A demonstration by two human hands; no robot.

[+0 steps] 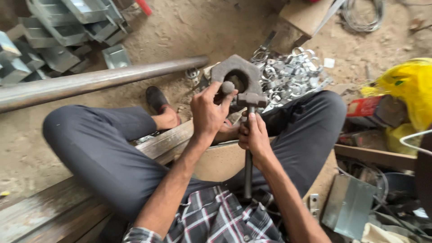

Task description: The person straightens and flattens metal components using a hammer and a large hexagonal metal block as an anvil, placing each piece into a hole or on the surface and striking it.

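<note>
I sit on the ground with my knees apart. My right hand (254, 137) is wrapped round the steel handle rod (248, 177) of a heavy hammer-like tool, whose dark head (251, 99) rests on a rusty iron block (237, 70) with a round hole through it. My left hand (208, 111) reaches to that block, its fingers closed on a short round metal pin (228, 86) held at the mouth of the hole. The block stands between my legs, just in front of a pile of shiny metal clamp rings (288, 74).
A long steel pipe (94, 81) lies across the sandy ground at left, with galvanised metal boxes (63, 31) stacked behind it. A steel rail (54, 204) runs under my left leg. Yellow bags (411, 87), a sheet-metal box (348, 204) and scrap crowd the right side.
</note>
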